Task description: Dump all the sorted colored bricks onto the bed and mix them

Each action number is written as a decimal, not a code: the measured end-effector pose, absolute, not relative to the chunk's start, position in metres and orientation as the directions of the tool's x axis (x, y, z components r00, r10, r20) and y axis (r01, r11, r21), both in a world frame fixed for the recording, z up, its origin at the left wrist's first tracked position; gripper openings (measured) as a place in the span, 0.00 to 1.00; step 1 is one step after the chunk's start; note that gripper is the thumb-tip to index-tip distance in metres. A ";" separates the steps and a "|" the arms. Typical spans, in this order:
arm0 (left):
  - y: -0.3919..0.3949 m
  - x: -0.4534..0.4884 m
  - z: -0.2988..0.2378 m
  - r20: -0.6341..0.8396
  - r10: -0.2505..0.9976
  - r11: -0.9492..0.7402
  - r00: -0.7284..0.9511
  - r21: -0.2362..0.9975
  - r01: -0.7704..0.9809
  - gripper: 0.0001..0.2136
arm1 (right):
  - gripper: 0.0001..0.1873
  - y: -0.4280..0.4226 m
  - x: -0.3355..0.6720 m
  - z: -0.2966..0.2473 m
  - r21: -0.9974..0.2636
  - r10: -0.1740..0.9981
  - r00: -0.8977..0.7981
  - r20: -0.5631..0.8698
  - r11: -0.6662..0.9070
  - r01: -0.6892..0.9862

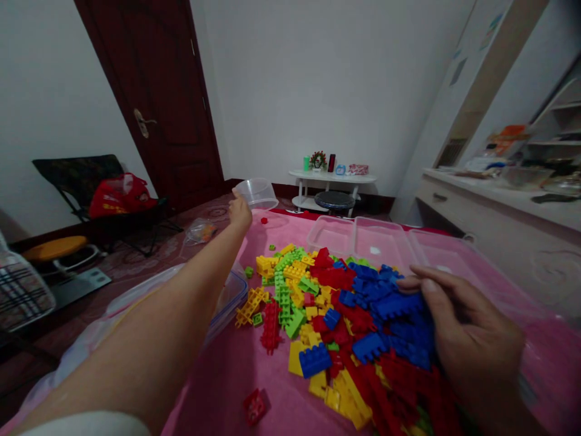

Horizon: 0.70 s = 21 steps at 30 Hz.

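Note:
My left hand point(240, 210) reaches far forward over the table's left edge, its fingers closed on the rim of a clear plastic tub point(259, 195). The tub is tilted, and nothing shows inside it. At the right of a heap of toy building bricks, my right hand point(474, 330) lies beside the blue bricks point(403, 306), fingers stretched forward and nothing visible between them. Red point(271, 327), yellow point(349, 396) and green bricks point(284, 297) fill the rest of the heap. Part of the pile is hidden behind the right hand.
Clear trays point(381, 239) stand along the far side of the pink tablecloth point(218, 393). A lidded clear box point(231, 297) sits under my left forearm. A loose red brick point(255, 407) lies near the front. A counter point(481, 200) stands at the right, a low white table point(333, 177) beyond.

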<state>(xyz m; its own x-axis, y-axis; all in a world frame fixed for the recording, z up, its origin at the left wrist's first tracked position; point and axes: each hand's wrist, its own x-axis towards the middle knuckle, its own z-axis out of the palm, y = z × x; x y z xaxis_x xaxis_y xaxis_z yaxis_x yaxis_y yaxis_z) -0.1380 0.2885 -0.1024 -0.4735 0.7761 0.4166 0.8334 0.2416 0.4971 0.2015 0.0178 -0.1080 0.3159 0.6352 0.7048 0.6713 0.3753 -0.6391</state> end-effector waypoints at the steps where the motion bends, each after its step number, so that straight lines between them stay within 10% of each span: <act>1: 0.290 -0.134 -0.107 0.436 0.787 0.243 -0.436 0.430 0.869 0.32 | 0.12 0.017 0.201 -0.108 -0.619 0.634 0.304 0.711 0.359 0.698; 8: 0.290 -0.133 -0.105 0.385 0.851 0.223 -0.358 0.353 0.909 0.30 | 0.11 0.015 0.198 -0.108 -0.482 0.638 0.167 0.751 0.359 0.799; 15: 0.274 -0.162 -0.037 -0.268 0.960 0.147 0.077 0.722 0.677 0.11 | 0.10 0.015 0.197 -0.107 -0.513 0.630 0.182 0.755 0.393 0.763; 21: 0.265 -0.161 -0.054 -0.163 0.981 0.076 0.110 0.831 0.551 0.06 | 0.09 0.013 0.195 -0.107 -0.487 0.613 0.144 0.777 0.440 0.754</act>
